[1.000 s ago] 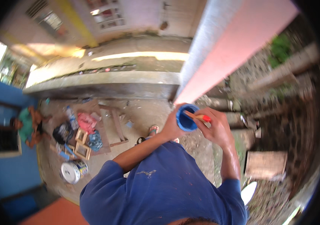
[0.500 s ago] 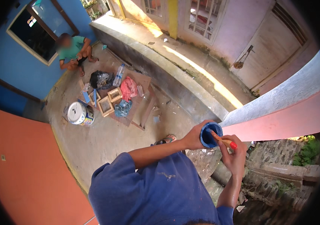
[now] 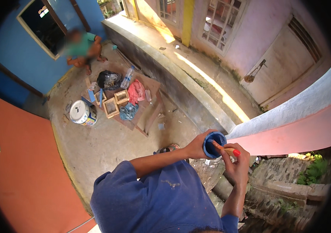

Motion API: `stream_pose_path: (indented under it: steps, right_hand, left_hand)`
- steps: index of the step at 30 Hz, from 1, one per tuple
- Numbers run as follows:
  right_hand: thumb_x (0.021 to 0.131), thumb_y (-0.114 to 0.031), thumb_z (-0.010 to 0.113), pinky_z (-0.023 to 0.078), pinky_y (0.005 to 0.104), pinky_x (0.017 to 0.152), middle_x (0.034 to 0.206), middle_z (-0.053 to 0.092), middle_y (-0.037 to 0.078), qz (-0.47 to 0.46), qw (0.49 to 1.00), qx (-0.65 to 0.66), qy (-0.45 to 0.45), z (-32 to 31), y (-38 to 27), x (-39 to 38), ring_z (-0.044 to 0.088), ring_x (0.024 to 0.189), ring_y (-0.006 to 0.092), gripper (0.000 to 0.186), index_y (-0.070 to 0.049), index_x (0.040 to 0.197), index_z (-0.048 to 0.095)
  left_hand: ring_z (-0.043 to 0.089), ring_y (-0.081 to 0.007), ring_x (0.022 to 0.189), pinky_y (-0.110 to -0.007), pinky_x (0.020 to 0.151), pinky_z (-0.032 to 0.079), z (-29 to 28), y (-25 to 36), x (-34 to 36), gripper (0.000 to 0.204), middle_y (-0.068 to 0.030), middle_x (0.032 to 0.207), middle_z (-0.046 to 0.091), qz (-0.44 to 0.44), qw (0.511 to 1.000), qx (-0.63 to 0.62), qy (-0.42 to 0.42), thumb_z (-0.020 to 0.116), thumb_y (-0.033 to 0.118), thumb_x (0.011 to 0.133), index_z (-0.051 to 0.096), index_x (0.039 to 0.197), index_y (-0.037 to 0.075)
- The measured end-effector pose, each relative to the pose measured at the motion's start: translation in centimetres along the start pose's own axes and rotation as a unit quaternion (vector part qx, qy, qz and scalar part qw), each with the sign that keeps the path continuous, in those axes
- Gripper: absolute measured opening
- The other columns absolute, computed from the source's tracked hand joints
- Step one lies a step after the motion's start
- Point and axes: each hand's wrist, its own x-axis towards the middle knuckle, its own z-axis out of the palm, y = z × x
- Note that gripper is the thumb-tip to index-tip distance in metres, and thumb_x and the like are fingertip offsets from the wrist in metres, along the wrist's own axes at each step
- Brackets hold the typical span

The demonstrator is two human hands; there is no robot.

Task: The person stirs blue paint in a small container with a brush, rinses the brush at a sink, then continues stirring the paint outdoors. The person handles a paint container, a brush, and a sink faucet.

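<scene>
My left hand (image 3: pixel 196 146) grips a small blue paint cup (image 3: pixel 213 143) held out in front of my chest. My right hand (image 3: pixel 235 165) holds a paintbrush (image 3: pixel 227 149) with a wooden handle and a red end; its tip is inside the cup. Both arms come from my blue shirt at the lower edge. Just beyond the cup runs a wall (image 3: pixel 289 132) with a grey top band and a pink lower band.
Far below on the concrete yard lie a white paint bucket (image 3: pixel 80 112), small wooden frames (image 3: pixel 111 106), a plastic bottle (image 3: pixel 126 79), a black bag and rags. Another person (image 3: pixel 82 46) crouches by a blue wall. An orange wall (image 3: pixel 22 167) stands left; rubble lies lower right.
The view has swung from the pink wall toward the yard below. My hands keep the cup and brush together in the same grip.
</scene>
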Motion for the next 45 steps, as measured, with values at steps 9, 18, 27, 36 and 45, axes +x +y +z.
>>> stream_pose_path:
  steps: [9,18,27,36,45]
  right_hand:
    - [0.082,-0.001,0.081,0.053,0.0369,0.066,0.084,0.071,0.014,-0.056,0.998,-0.041,0.012,-0.7,-0.3,0.8,0.071,0.075,0.0321,0.019,-0.003,0.099,0.073]
    - [0.081,-0.001,0.082,0.051,0.0357,0.062,0.082,0.068,0.012,-0.127,0.991,-0.041,0.008,-0.2,-1.5,4.0,0.068,0.07,0.03,0.021,-0.004,0.1,0.073]
    - [0.084,-0.003,0.08,0.051,0.0363,0.061,0.08,0.067,0.013,-0.086,0.996,0.012,0.02,0.9,-2.3,5.4,0.069,0.069,0.0302,0.018,-0.004,0.1,0.071]
    - [0.084,-0.002,0.08,0.051,0.0353,0.062,0.08,0.068,0.013,-0.104,0.994,-0.004,0.018,1.0,-2.0,5.5,0.067,0.068,0.0289,0.018,-0.004,0.1,0.072]
    - [0.091,-0.016,0.075,0.055,0.039,0.064,0.091,0.068,0.007,-0.07,0.996,-0.059,-0.01,-0.2,-1.1,1.5,0.069,0.08,0.028,0.037,-0.022,0.128,0.073]
  left_hand:
    - [0.069,-0.0214,0.116,-0.036,0.101,0.053,-0.3,0.4,-0.4,0.089,-0.011,0.127,0.068,0.001,1.0,0.007,0.007,0.096,0.024,0.07,0.049,0.144,0.007]
    - [0.072,-0.0193,0.108,-0.035,0.097,0.055,-3.6,1.8,1.4,0.097,-0.01,0.119,0.074,-0.01,0.999,0.038,0.02,0.1,0.025,0.067,0.046,0.145,0.005]
    - [0.075,-0.0216,0.102,-0.035,0.093,0.057,-5.8,2.9,3.2,0.095,-0.0107,0.115,0.076,0.009,0.996,0.086,0.007,0.1,0.025,0.064,0.051,0.144,0.006]
    - [0.073,-0.0177,0.104,-0.034,0.095,0.056,-6.1,2.9,3.5,0.093,-0.0094,0.117,0.075,0.008,0.997,0.078,-0.005,0.101,0.024,0.064,0.054,0.142,0.005]
    - [0.071,-0.02,0.108,-0.037,0.097,0.057,-4.2,0.7,2.7,0.097,-0.0114,0.119,0.073,-0.078,0.996,0.012,-0.041,0.103,0.025,0.062,0.051,0.14,0.002]
